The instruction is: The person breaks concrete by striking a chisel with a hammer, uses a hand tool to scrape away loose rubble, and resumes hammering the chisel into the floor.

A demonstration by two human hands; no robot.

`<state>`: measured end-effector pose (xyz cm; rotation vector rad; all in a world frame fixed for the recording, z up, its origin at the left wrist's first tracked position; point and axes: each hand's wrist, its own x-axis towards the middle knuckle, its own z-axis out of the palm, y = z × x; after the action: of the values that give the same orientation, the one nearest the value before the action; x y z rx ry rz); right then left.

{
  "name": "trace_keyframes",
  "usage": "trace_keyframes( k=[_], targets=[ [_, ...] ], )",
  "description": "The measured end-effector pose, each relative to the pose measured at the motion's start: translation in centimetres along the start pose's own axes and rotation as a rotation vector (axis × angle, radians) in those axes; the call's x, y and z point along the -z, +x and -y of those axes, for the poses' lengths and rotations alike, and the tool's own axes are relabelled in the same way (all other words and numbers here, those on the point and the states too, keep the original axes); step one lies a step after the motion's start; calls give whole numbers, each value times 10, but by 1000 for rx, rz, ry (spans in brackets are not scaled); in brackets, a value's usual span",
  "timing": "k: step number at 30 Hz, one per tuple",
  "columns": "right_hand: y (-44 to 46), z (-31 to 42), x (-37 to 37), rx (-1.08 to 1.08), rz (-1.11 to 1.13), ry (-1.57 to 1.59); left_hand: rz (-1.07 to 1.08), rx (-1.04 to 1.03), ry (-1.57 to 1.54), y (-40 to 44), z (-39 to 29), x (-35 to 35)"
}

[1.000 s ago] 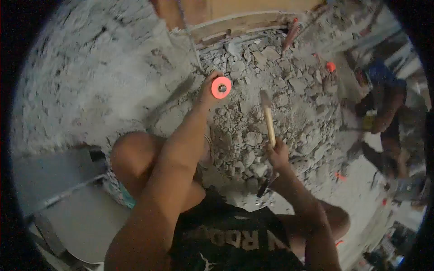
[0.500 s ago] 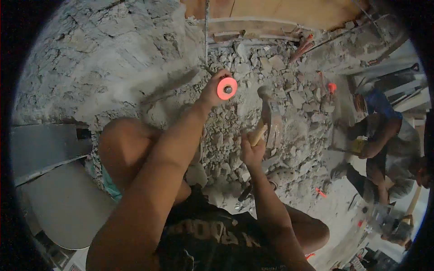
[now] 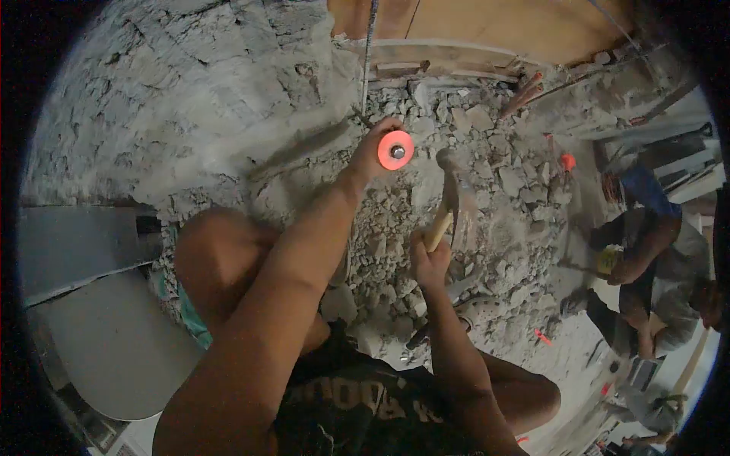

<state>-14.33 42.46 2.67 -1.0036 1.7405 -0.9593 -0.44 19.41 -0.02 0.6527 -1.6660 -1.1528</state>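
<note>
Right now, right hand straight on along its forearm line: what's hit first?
Likely the left hand or its round pink tool guard; depth is unclear, so the right hand might pass clear.

The pink disc (image 3: 388, 150) hides part of the left grip (image 3: 371, 154), and the hammer's head (image 3: 455, 190) is blurred.

You crouch over rubble (image 3: 517, 251).
Your left hand (image 3: 371, 154) grips a chisel (image 3: 396, 151) with a pink guard; your right hand (image 3: 430, 261) holds a hammer (image 3: 450, 199).
</note>
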Motion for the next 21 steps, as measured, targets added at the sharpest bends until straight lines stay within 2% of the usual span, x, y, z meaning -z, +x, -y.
trace_keyframes(
  k=[2, 5, 6, 8, 9, 10, 11, 13, 14, 15, 17, 18, 21],
  targets=[
    [4, 5, -8, 400, -200, -17, -11, -38, 19, 4, -8, 2],
    [-1, 52, -8, 503, -278, -31, -84, -51, 191, 7, -9, 4],
    [9, 49, -4, 652, -153, 43, -92, -29, 155, 7, -4, 4],
    [15, 43, -18, 678, -140, 70, -100, -10, 130, 7, 4, 7],
    [19, 34, -23, 704, -138, 89, -106, -66, 146, 5, 9, 6],
    [39, -20, -27, 944, -195, -55, -113, -124, 161, 5, 15, 6],
    [45, -30, -27, 953, -193, -52, -117, -132, 167, 6, 20, 8],
    [48, -39, -27, 184, 121, -304, -104, -59, 58, -1, 38, 14],
    [42, -25, -26, 274, 52, -378, -167, 209, -526, -20, 91, 19],
    [43, -24, -24, 285, 54, -378, -171, 200, -523, -19, 86, 27],
    [39, -31, -19, 195, 82, -158, 39, -78, 348, -28, 47, 25],
    [35, -41, -18, 170, 78, -159, 21, 2, 204, -24, 5, 6],
    [56, -44, -15, 69, 35, 31, 10, -69, 121, -23, -5, -18]
  ],
)
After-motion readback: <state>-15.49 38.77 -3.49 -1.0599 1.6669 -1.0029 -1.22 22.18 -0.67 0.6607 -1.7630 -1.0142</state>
